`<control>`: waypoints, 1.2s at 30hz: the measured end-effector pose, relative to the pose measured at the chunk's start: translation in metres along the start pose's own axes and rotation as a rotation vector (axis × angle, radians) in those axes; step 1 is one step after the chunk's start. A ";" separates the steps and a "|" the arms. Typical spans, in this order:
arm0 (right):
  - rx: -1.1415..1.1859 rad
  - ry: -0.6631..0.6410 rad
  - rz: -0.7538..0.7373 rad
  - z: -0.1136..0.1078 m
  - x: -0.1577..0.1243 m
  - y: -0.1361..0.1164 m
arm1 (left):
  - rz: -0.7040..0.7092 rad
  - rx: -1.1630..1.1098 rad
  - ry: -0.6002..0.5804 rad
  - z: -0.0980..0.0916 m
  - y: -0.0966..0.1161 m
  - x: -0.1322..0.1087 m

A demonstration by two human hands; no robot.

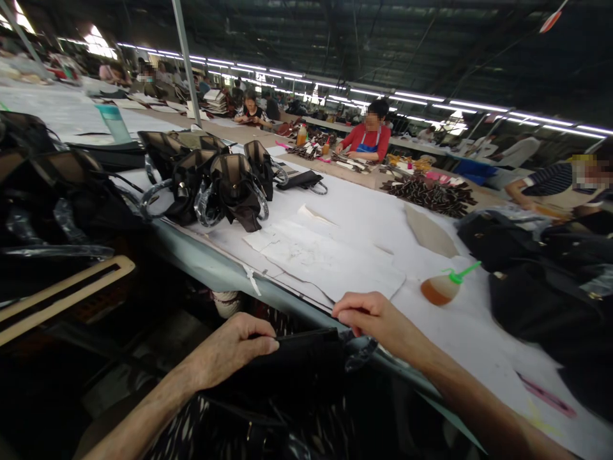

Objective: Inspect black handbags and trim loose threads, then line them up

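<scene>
A black bag [306,361] rests at my lap, below the table's near edge. My left hand [230,350] pinches its upper edge between thumb and fingers at the left end. Over the bag's right corner, my right hand [373,316] is closed with its fingers curled together; what they hold, if anything, is hidden. A clear plastic-wrapped strap [360,354] shows just under that hand. The lower part of the bag is dark, with a small gold-coloured fitting [249,431] near the bottom of the view.
A white-covered table [364,217] spans ahead, with several black-and-brown bags [234,182] at left. A squeeze bottle [440,289] of amber liquid, a pink tool [546,395] and black bags [536,313] lie at right. A wooden frame [103,276] juts in left. Co-workers sit across.
</scene>
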State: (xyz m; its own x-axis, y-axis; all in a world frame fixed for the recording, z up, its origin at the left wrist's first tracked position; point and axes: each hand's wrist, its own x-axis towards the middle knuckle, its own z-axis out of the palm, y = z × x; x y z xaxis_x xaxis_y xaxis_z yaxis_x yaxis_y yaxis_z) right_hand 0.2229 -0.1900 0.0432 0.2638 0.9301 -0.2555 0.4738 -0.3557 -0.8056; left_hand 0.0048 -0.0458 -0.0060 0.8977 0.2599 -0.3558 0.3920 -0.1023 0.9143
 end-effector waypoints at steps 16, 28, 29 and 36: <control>-0.012 -0.105 0.138 0.017 -0.007 0.000 | 0.024 0.061 0.013 0.005 0.008 -0.004; -0.002 0.003 0.148 0.008 -0.018 0.001 | 0.006 0.059 0.026 0.003 0.002 -0.003; -0.026 0.024 0.140 0.009 -0.017 0.001 | 0.003 0.052 0.024 0.003 0.002 -0.003; -0.066 0.069 0.066 0.020 -0.015 -0.012 | 0.024 0.054 0.025 0.002 0.003 -0.003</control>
State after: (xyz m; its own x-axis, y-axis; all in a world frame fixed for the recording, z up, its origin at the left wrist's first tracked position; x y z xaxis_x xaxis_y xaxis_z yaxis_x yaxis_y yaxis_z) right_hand 0.1967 -0.1975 0.0456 0.3522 0.8968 -0.2678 0.5069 -0.4233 -0.7509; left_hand 0.0039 -0.0490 -0.0029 0.9018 0.2805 -0.3288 0.3818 -0.1606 0.9102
